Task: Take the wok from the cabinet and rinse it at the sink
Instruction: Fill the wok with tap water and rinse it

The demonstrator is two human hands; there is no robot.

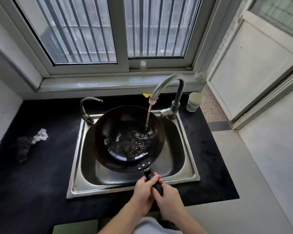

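Note:
A dark round wok (122, 125) hangs over the steel sink (188, 168), tilted slightly. Water runs from the tall curved faucet (166, 83) into the wok's right side and pools, splashing, in its bowl. The wok's black handle (155, 181) points toward me over the sink's front rim. My left hand (144, 191) grips the handle from the left, and my right hand (167, 198) grips it from the right, just behind. Both hands are curled round the handle.
A black counter (46, 166) surrounds the sink. A smaller faucet (86, 108) stands at the sink's back left. A dark scrubber and white cloth (39, 135) lie on the left counter. A pale cup (194, 102) stands at the back right, below the barred window.

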